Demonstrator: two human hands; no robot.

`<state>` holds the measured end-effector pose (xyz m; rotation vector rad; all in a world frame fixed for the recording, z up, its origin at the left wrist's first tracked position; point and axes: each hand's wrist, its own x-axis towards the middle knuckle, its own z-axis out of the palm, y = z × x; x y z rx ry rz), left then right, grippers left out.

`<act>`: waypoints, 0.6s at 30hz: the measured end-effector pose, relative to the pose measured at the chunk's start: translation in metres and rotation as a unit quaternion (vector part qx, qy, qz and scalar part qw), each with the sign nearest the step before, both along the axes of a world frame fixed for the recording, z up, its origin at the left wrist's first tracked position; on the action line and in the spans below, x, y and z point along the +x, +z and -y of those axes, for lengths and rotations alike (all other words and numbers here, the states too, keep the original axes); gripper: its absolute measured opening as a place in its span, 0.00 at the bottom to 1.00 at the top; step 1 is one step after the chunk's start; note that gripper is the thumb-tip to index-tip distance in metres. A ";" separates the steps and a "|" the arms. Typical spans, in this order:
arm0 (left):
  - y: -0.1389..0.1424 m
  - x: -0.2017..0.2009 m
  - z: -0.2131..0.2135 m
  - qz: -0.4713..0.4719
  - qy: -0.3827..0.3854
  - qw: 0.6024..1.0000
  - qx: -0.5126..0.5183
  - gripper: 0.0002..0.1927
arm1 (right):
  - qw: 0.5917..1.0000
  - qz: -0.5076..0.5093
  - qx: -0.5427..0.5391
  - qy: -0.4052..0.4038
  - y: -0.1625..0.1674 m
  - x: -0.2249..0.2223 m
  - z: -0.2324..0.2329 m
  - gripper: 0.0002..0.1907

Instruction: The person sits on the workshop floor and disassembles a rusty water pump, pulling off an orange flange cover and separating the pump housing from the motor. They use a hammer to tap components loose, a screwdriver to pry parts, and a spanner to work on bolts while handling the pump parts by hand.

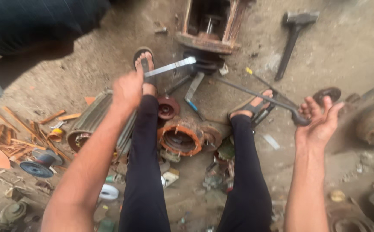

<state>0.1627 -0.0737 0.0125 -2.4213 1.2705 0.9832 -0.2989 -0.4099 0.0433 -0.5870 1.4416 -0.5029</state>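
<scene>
My left hand (128, 89) is closed around the near end of a flat shiny steel bar (172, 67). The bar reaches right to a dark round part (206, 63) under a rusty machine frame (208, 30). My right hand (320, 122) is held up with its palm showing and fingers spread. The bent end of a long dark rod (255, 92) rests against its fingers, with no grip around it. The rod also runs up to the dark part. My legs in black trousers lie stretched out between the hands, with sandalled feet (144, 60) near the frame.
A sledgehammer (294, 32) lies at the back right. Between my legs sits an orange rusty motor end housing (180, 137); a ribbed motor casing (90, 122) lies to its left. Copper strips (11, 133), a blue spool (41, 164) and scrap parts litter the dirt floor.
</scene>
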 end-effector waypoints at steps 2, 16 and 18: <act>-0.018 0.007 -0.013 0.029 -0.024 0.999 -0.011 0.29 | 1.000 -0.022 0.008 -0.014 0.003 -0.001 -0.001 0.41; -0.064 0.032 0.013 0.059 -0.130 0.990 0.009 0.18 | 0.995 -0.058 0.040 -0.064 0.026 0.013 -0.011 0.40; -0.085 0.037 0.019 0.073 -0.131 0.989 -0.019 0.13 | 0.991 0.026 0.060 -0.119 0.036 0.013 -0.020 0.38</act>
